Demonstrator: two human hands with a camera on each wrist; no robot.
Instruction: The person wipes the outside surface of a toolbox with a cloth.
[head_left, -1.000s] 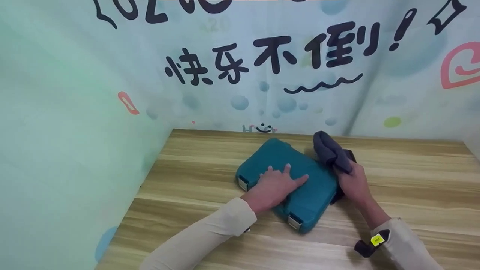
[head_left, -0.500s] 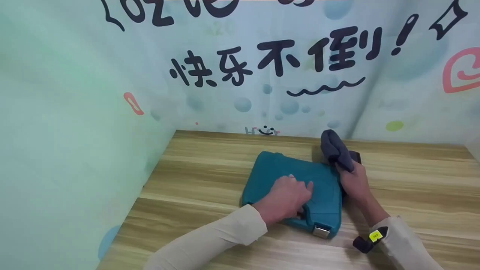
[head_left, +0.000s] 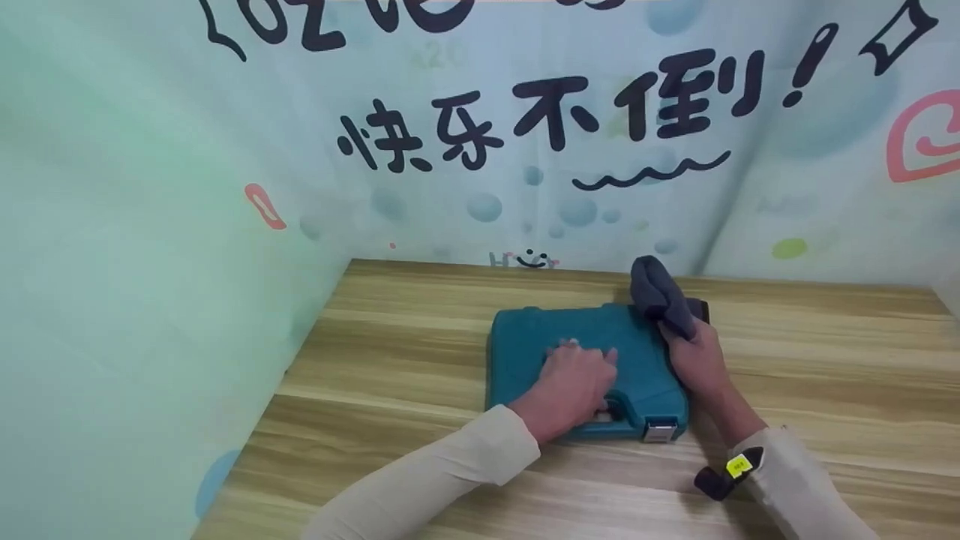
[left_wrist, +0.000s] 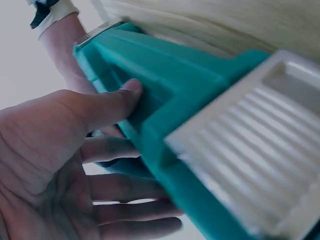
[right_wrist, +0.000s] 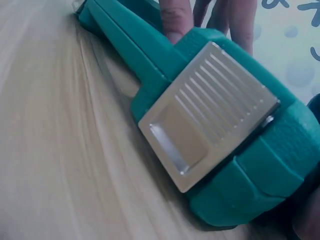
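Note:
A teal plastic carry case lies flat on the table, its handle side toward the person. My left hand holds it at the handle: the thumb dips into the handle recess while the fingers lie over the lid. One silver latch looms large in the left wrist view; the other latch fills the middle of the right wrist view. In my right hand is a bunched dark grey-blue cloth, gripped over the case's far right corner. That hand rests along the case's right side.
Under everything is a wood-grain table. A pale green printed backdrop with black lettering hangs at its back edge, and more of the fabric covers the left side. A black strap with a yellow tag sits on the right wrist.
The case has turned counterclockwise from a slant until its front edge faces the person squarely. My left hand's spread fingers have drawn in at the handle. The right hand still grips the cloth.

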